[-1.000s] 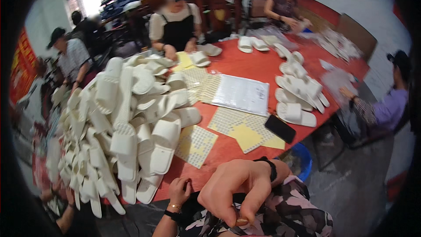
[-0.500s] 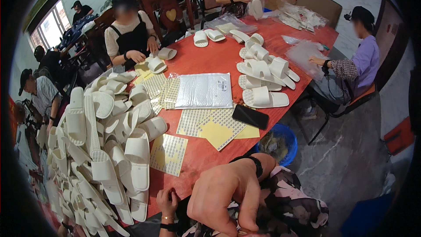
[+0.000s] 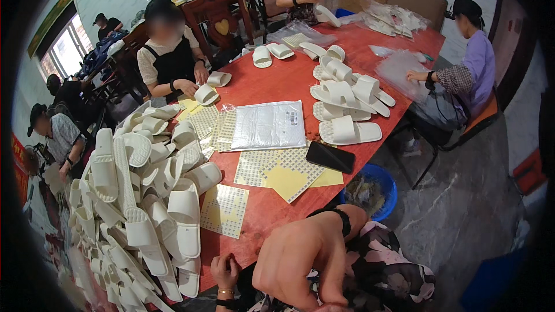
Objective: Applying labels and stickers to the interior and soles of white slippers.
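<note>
My right hand (image 3: 300,260), with a black band at its wrist, is large and close at the lower middle. Its fingers bend downward and come together at the lower edge; whatever they hold is hidden. At the table's near edge, my left hand (image 3: 225,273) has loosely curled fingers, with a gap at the thumb and nothing visible between them. Nearest to it is a sheet of small stickers (image 3: 224,211) on a yellow backing. To its left spreads a big heap of white slippers (image 3: 147,237).
On the red table (image 3: 254,89) lie a white plastic package (image 3: 269,127), more sticker sheets (image 3: 292,179), a black phone (image 3: 330,157) and a row of slippers (image 3: 350,130). A blue bin (image 3: 390,193) stands below the right edge. Co-workers sit around, handling slippers and clear bags (image 3: 402,72).
The view has shifted slightly. The co-worker at the far end now has a slipper lower and a clear bag raised. The left co-worker's hands have moved slightly at a slipper. My hands barely differ.
</note>
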`<state>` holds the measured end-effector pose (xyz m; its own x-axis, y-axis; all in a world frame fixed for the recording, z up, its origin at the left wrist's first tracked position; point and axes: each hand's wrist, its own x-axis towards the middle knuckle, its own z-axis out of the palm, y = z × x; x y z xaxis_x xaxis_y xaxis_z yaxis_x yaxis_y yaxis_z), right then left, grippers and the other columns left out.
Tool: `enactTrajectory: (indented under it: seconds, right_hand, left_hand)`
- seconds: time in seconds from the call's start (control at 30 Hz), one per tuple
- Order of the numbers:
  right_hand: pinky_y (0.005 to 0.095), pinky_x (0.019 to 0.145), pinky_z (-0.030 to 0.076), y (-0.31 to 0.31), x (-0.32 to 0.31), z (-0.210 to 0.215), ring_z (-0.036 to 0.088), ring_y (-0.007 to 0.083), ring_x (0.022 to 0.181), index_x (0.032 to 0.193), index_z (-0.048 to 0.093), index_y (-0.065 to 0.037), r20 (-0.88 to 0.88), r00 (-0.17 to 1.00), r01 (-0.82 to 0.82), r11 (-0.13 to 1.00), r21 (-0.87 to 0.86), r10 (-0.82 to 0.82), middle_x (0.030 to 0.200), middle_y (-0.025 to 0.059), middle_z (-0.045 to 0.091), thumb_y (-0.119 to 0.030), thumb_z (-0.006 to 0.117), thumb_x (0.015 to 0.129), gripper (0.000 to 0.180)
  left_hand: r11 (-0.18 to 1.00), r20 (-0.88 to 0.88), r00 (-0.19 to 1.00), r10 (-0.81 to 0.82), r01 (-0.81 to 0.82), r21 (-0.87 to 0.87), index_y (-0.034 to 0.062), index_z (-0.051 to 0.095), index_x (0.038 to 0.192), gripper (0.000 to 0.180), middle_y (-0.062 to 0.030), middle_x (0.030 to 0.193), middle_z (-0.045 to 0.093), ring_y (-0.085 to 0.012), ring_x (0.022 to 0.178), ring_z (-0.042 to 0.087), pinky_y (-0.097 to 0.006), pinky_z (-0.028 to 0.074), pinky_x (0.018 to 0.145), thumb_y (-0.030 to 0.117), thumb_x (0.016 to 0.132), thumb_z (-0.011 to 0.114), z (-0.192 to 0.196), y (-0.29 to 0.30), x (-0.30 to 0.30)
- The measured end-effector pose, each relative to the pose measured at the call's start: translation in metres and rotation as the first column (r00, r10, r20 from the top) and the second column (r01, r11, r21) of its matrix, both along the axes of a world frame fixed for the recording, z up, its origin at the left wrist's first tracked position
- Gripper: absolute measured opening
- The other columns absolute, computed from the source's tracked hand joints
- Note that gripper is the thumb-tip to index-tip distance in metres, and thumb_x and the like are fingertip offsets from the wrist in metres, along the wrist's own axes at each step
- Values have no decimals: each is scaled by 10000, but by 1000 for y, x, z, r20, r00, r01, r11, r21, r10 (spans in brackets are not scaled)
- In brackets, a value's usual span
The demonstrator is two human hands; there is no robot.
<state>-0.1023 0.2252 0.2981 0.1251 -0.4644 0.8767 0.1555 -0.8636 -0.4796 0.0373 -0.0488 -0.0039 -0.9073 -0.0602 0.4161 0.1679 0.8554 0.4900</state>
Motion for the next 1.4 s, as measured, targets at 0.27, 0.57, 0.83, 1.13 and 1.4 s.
enactTrajectory:
  seconds: [0.27, 0.57, 0.83, 1.13, 1.4]
  right_hand:
    - [311, 612, 400, 62, -23, -33, 516, 159, 653, 833, 613, -44, 192, 638, 653, 655, 380, -746, 750, 33, 593, -445, 718, 873, 416]
    - [443, 1112, 336, 296, -286, -253, 448, 429, 1269, 1362, 431, 78, -489, -833, 122, -948, 294, -259, 1323, 303, 502, -237, 733, 751, 751]
    - [379, 662, 496, 355, -322, -284, 633, 227, 707, 939, 677, 85, -561, -611, 336, -825, 455, -559, 798, 131, 691, -197, 713, 731, 353]
    - [306, 509, 379, 301, -346, -212, 495, 121, 561, 758, 523, -70, -291, -531, 481, -565, 670, -796, 666, 8, 546, -107, 636, 858, 155]
    - [295, 715, 482, 304, -326, -131, 592, 124, 790, 1023, 621, -53, 150, -302, 780, -153, 607, -941, 915, 17, 648, -158, 613, 962, 122]
  left_hand:
    - [1000, 18, 999, 28, -28, 6, 58, 671, 939, 164, -126, 840, 622, -327, 768, 608, -421, 491, 678, 60, 776, 669, -9, -6, 2]
    - [998, -31, 998, 55, -54, 25, 72, 672, 934, 147, -117, 831, 625, -323, 771, 615, -417, 502, 689, 80, 787, 673, -3, 4, -5]
    - [998, -43, 999, -18, 21, 51, 76, 651, 955, 155, -119, 816, 616, -318, 763, 619, -409, 509, 670, 106, 803, 670, -5, -9, -1]
    - [999, -62, 998, -26, 27, 28, 58, 650, 940, 150, -118, 841, 617, -316, 771, 625, -407, 524, 677, 141, 816, 666, 3, -4, 6]
    - [996, -107, 992, -73, 77, 35, 39, 646, 917, 135, -122, 796, 590, -311, 750, 612, -410, 506, 657, 136, 824, 664, 0, -4, 5]
